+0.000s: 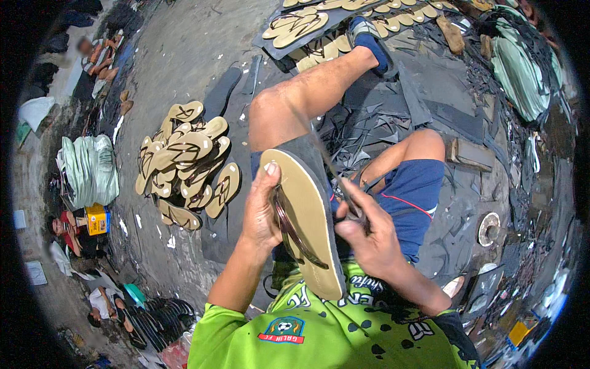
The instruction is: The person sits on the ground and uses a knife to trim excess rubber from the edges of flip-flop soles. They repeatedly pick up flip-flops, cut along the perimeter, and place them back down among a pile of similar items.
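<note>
My left hand point(261, 212) grips a tan flip-flop point(316, 209) by its side edge, thumb on the footbed and the other fingers hidden. The flip-flop has a dark brown strap and a dark sole. It is held upright above my lap, with a dark sheet piece showing behind its upper end. My right hand point(375, 240) is closed around the handle of a knife point(330, 165), beside the flip-flop's right edge. The thin blade points up and away, smeared by motion. I cannot tell if it touches the sole.
A heap of tan flip-flops point(184, 154) lies on the floor to the left. Dark offcuts point(344, 129) are strewn between my legs. More flip-flops point(298, 27) lie in rows at the far side. A block point(472, 154) and a ring-shaped roll point(489, 229) are at right.
</note>
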Action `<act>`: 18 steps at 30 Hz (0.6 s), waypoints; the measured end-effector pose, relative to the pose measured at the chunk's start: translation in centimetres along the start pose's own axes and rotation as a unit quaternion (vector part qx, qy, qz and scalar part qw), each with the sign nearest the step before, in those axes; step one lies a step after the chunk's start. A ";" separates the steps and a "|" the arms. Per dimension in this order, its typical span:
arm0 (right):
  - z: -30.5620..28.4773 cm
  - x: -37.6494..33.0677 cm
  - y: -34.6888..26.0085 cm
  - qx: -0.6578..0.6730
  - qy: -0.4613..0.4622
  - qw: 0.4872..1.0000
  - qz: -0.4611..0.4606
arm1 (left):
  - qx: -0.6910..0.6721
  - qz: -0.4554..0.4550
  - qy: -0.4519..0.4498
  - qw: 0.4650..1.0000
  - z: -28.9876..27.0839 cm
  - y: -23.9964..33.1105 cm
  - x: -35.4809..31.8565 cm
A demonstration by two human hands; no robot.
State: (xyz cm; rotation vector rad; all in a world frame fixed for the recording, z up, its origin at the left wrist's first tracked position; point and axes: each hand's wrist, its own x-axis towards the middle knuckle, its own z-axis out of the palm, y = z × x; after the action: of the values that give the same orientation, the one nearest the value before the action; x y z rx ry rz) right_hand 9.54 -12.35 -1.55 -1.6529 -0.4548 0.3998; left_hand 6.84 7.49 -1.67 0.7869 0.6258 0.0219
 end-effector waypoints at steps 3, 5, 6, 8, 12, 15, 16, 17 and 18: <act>-1.2 -2.9 3.0 -0.142 0.027 0.984 -0.102 | -0.056 -0.103 -0.029 0.993 -0.6 -0.7 -0.1; -1.5 -5.7 4.1 -0.203 0.020 0.974 -0.100 | -0.059 -0.093 -0.041 0.993 -1.5 -1.6 0.5; -1.7 -6.9 4.4 -0.233 0.016 0.967 -0.099 | -0.061 -0.088 -0.047 0.993 -1.8 -2.0 0.7; -2.4 -8.9 5.1 -0.252 0.022 0.964 -0.081 | -0.094 -0.123 -0.053 0.986 -2.3 -2.2 0.9; -3.0 -7.9 5.0 -0.334 0.067 0.937 -0.078 | -0.100 -0.159 -0.087 0.978 -1.2 -2.4 1.6; -3.2 -4.3 3.1 -0.327 0.054 0.941 -0.067 | -0.086 -0.168 -0.046 0.981 -1.0 -2.1 1.8; -3.4 -3.3 2.6 -0.322 0.045 0.944 -0.057 | -0.083 -0.157 -0.063 0.982 -0.8 -1.9 1.9; -3.7 -2.5 1.9 -0.332 0.032 0.942 -0.041 | -0.082 -0.146 -0.080 0.983 -0.6 -1.7 2.2; -3.9 -1.8 1.3 -0.341 0.018 0.940 -0.026 | -0.082 -0.136 -0.094 0.983 -0.6 -1.6 2.3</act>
State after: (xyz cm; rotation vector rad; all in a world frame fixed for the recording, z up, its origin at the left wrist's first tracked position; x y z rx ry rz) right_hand 10.01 -16.75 -2.32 -2.3080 -0.6562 0.1733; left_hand 8.04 7.32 -4.26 0.5315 0.5403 -0.2463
